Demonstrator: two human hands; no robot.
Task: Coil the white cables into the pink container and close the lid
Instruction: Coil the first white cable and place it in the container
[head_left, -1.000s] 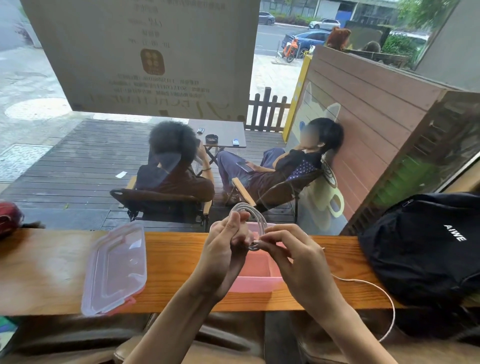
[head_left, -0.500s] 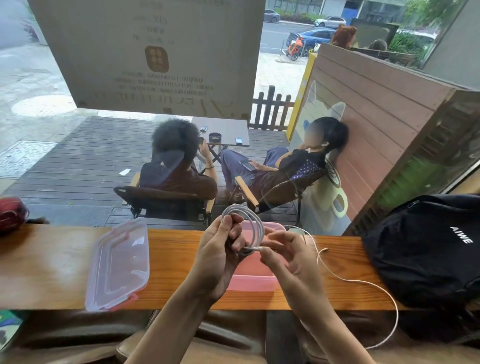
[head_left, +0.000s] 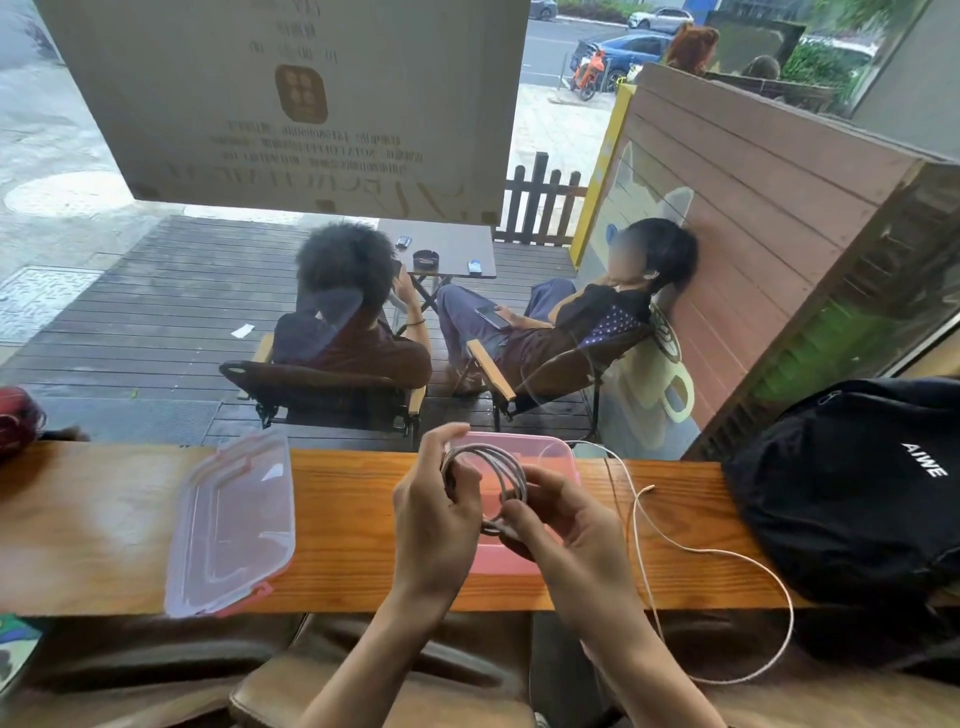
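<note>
Left hand: raised over the near half of the pink container, grip closed on the left side of the coiled white cable, thumb up at the top of the loops.
Right hand: grip pinched on the lower right of the same coil, fingers curled around the strands.
Coiled white cable: several round loops held upright between both hands, just above the container and not resting in it.
Loose white cable: one end with a small plug lies on the table right of the container; the rest trails over the near edge and hangs in a wide loop below; whether it joins the coil I cannot tell.
Pink container: open, sitting on the table under the hands, its far rim near the window.
Lid: clear with pink clips, lying flat on the table well left of the container, near corner over the table edge.
Table: long wooden plank set against the glass.
Black backpack: on the table's right end, printed AIWE.
Window: beyond it, two people sit in chairs on a wooden deck.
</note>
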